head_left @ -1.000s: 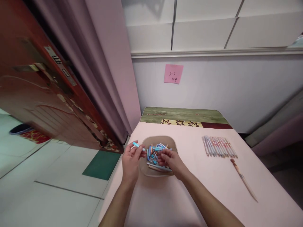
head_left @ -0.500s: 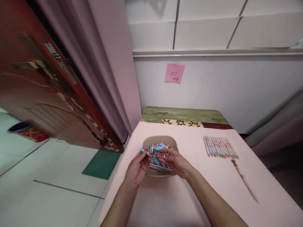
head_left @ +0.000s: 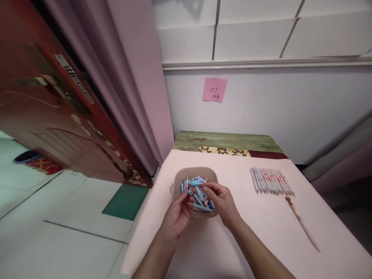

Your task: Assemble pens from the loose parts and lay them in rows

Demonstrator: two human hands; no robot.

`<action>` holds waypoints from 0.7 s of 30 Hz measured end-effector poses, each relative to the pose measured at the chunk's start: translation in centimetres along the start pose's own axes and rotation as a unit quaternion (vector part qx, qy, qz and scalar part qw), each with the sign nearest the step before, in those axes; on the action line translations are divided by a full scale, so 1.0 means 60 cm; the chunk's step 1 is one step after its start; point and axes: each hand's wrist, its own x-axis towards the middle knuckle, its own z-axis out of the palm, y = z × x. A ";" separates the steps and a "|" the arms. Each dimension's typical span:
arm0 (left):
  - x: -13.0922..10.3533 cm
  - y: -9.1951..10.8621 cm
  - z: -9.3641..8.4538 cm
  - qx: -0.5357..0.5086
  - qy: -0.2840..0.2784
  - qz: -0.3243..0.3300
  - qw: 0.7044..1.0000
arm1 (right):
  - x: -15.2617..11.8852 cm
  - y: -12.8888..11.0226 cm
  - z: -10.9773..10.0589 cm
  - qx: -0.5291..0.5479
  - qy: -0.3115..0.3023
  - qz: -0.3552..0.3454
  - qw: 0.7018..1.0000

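Observation:
A beige basin (head_left: 196,170) stands on the table, holding a heap of blue, white and orange pen parts (head_left: 200,197). Above its near left side, my left hand (head_left: 180,213) pinches a short blue pen part (head_left: 190,192), whose round end faces me. Over the right side of the basin is my right hand (head_left: 224,203), thumb and forefinger pressed together. Whatever lies between those fingertips is too small to make out. Both hands are close to each other, just above the heap.
To the right, a row of assembled pens (head_left: 271,181) lies side by side on the pink tabletop (head_left: 247,232). A single brown-and-cream pen (head_left: 302,224) lies nearer me. A door (head_left: 72,116) and curtain stand left; a pink note (head_left: 214,90) is on the wall.
My left hand has moved right and slightly down with the blue pen part, turning its end toward me. My right hand's fingers have closed from a looser spread into a pinch.

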 end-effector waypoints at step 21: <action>-0.017 0.050 -0.005 -0.061 0.007 0.062 0.996 | 0.034 -0.007 0.021 -0.298 -0.024 -0.116 0.947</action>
